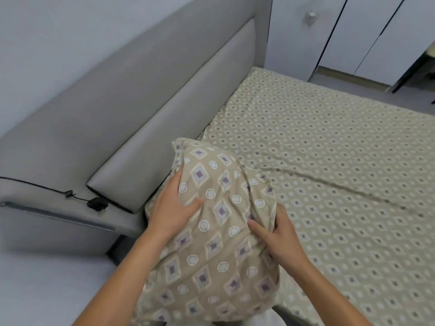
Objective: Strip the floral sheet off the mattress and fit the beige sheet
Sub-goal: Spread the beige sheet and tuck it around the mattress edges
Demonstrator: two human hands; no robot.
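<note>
both bare forearms reach forward and converge. left hand [173, 209] lies palm-down, fingers spread and fairly straight, thumb angled rightward. right hand [281, 238] has its thumb pointing left and its fingers curled away (tips hidden).

The floral sheet [329, 184] looks like thin matt woven cloth, creased in one long ridge; the pillow [211, 231] wears the same soft, wrinkled fabric. The headboard [117, 109] is smooth grey upholstery with a faint leather-like sheen
</note>
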